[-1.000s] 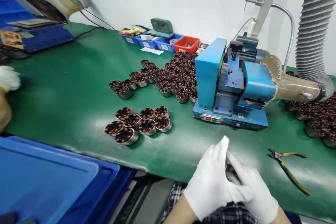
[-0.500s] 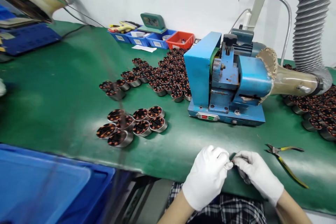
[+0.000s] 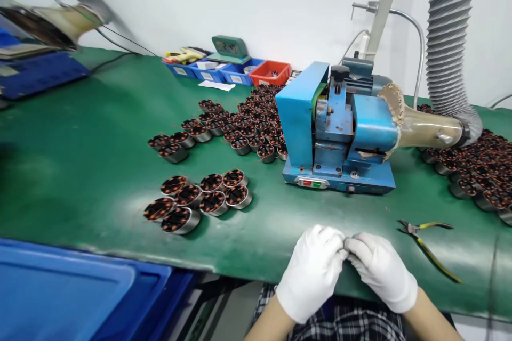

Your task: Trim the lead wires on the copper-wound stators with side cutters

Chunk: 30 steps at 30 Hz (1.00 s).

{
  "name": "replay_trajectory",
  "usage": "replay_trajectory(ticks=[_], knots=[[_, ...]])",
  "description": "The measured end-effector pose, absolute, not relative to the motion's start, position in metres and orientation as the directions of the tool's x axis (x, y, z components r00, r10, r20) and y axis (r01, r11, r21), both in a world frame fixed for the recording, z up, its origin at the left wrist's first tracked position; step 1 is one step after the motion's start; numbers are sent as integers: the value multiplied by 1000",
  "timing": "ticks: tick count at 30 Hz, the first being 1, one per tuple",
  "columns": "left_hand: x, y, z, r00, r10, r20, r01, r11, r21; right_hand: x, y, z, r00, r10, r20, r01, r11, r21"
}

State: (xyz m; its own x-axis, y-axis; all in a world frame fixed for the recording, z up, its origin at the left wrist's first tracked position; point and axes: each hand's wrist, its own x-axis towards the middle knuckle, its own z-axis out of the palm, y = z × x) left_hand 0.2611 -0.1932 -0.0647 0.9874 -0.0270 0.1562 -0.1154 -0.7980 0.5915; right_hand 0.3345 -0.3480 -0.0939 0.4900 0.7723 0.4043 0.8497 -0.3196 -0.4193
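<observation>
My left hand (image 3: 314, 272) and my right hand (image 3: 380, 270), both in white gloves, meet at the fingertips over the front edge of the green table. The fingers of each are closed in a pinch. What they pinch is too small and too covered to make out. To the right of my right hand lie cutting pliers (image 3: 430, 248) with yellow-green handles, jaws apart. Further left on the table stands a group of round metal motor stators with copper windings (image 3: 181, 220), several close together.
A blue grinding machine (image 3: 340, 133) with red and green buttons stands behind my hands, joined to a grey hose (image 3: 450, 37). More stators (image 3: 486, 173) crowd its right side. Small bins (image 3: 270, 73) and a clock (image 3: 230, 47) line the wall. Blue crates (image 3: 60, 287) stand front left.
My hands have drawn closer together, the right one shifting left and its fingers curling in toward the left fingertips. The whole view has shifted slightly. The pliers and stators lie as before.
</observation>
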Motion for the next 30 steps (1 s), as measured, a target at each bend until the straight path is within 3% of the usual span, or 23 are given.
replay_trajectory(ticks=[13,18,20,22,25,28,30], knots=[[255,-178,-88,967,203,155,12,-643,766,332,-340,-86,648,671,359,683,-305,-664],[246,-188,-57,939,296,175,-53,-379,924,333,-334,-53,726,656,209,504,-300,-810],[240,-186,-44,923,274,271,-183,-308,934,332,-333,-42,737,670,89,369,-288,-884],[235,-182,-34,896,241,373,-271,-368,889,331,-332,-34,731,682,-34,192,-253,-948],[230,-174,-24,925,139,353,-250,-478,842,330,-333,-26,719,676,-160,-9,-222,-975],[232,-171,-13,978,-49,204,-205,-431,879,327,-333,-22,745,653,-132,67,-271,-960],[233,-174,-7,985,-75,156,-173,-385,906,324,-333,-19,781,623,-45,197,-315,-928]])
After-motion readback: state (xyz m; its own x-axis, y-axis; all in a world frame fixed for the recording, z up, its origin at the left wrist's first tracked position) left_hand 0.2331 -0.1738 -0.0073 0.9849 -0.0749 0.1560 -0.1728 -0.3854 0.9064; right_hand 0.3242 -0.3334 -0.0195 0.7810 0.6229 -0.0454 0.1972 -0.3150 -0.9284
